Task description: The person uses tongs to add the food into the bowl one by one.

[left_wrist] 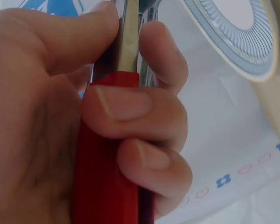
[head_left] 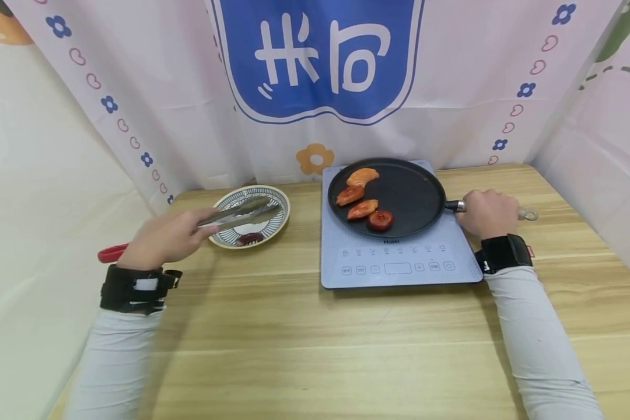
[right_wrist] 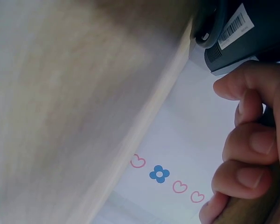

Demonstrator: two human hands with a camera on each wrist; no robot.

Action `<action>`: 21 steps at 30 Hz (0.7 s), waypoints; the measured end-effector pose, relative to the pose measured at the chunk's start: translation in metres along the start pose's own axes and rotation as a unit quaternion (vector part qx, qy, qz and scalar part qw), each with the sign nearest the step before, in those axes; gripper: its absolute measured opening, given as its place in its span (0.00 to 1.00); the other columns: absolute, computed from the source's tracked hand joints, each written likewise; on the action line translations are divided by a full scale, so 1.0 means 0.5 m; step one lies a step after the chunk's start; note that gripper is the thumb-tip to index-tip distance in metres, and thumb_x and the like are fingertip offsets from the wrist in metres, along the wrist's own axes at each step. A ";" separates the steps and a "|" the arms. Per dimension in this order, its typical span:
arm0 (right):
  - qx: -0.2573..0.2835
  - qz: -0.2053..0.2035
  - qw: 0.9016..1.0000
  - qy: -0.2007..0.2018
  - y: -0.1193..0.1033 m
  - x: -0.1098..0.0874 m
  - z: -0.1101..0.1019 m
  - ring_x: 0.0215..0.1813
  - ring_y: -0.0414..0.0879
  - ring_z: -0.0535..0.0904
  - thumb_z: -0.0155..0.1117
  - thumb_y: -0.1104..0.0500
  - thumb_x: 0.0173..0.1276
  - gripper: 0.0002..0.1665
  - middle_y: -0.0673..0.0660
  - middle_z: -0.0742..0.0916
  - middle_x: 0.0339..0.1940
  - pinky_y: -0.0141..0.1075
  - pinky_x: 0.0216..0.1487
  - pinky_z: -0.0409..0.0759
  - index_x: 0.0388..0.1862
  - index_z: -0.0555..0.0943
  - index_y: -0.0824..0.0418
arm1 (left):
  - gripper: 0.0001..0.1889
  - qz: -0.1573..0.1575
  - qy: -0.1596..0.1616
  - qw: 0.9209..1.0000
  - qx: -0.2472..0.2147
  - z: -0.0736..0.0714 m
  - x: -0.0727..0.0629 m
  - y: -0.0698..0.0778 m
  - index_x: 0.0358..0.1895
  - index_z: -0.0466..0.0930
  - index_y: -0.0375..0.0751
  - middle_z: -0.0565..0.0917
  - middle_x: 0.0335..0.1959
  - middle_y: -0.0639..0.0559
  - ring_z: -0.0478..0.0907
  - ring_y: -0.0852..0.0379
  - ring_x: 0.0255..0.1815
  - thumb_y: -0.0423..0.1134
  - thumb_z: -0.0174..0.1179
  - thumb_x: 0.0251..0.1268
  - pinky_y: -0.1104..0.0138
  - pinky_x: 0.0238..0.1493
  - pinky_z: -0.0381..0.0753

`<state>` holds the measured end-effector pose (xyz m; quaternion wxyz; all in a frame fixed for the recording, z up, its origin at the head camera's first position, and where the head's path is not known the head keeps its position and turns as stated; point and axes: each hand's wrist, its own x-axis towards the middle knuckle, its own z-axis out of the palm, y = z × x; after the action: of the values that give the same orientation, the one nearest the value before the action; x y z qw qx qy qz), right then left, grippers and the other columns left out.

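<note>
My left hand grips metal tongs with red handles, its fingers wrapped round a red handle in the left wrist view. In the head view the tongs' tips overlap a patterned plate, where a dark red piece lies near the front rim. On the right, my right hand is curled round the pan handle. The black frying pan holds several orange-red pieces that look like chicken wings, plus a round red piece, all toward its left side.
Beneath the pan stands a white induction cooktop with touch buttons along its front. Both it and the plate rest on a wooden table. A printed curtain hangs right behind the table's back edge.
</note>
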<state>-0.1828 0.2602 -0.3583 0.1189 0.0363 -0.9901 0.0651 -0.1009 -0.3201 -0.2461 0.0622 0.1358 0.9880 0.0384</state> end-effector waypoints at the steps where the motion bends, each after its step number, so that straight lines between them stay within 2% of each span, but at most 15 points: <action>1: 0.001 0.000 1.000 0.001 0.000 0.000 0.000 0.21 0.56 0.72 0.70 0.57 0.62 0.21 0.56 0.75 0.13 0.47 0.24 0.65 0.12 0.74 0.59 | 0.25 -0.006 -0.007 1.000 0.003 -0.002 -0.002 -0.004 0.74 0.74 0.46 0.86 0.52 0.42 0.80 0.45 0.43 0.51 0.55 0.82 0.55 0.34 0.76; 11: 0.004 -0.002 1.000 0.000 -0.001 0.000 0.005 0.22 0.57 0.72 0.70 0.56 0.62 0.21 0.57 0.76 0.14 0.48 0.24 0.66 0.13 0.75 0.59 | 0.26 -0.024 -0.037 0.999 0.027 -0.007 -0.030 -0.041 0.73 0.76 0.44 0.86 0.50 0.44 0.80 0.47 0.42 0.53 0.55 0.82 0.55 0.36 0.76; 21: -0.002 0.004 1.000 0.000 0.002 0.001 0.005 0.22 0.57 0.71 0.71 0.56 0.63 0.21 0.57 0.75 0.14 0.47 0.24 0.65 0.14 0.75 0.59 | 0.27 -0.035 -0.076 0.995 0.048 -0.017 -0.049 -0.065 0.73 0.76 0.45 0.85 0.43 0.50 0.78 0.49 0.40 0.55 0.56 0.81 0.54 0.37 0.76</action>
<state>-0.1840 0.2607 -0.3608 0.1182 0.0323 -0.9904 0.0637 -0.0874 -0.3583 -0.2379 0.1321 0.1061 0.9853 -0.0221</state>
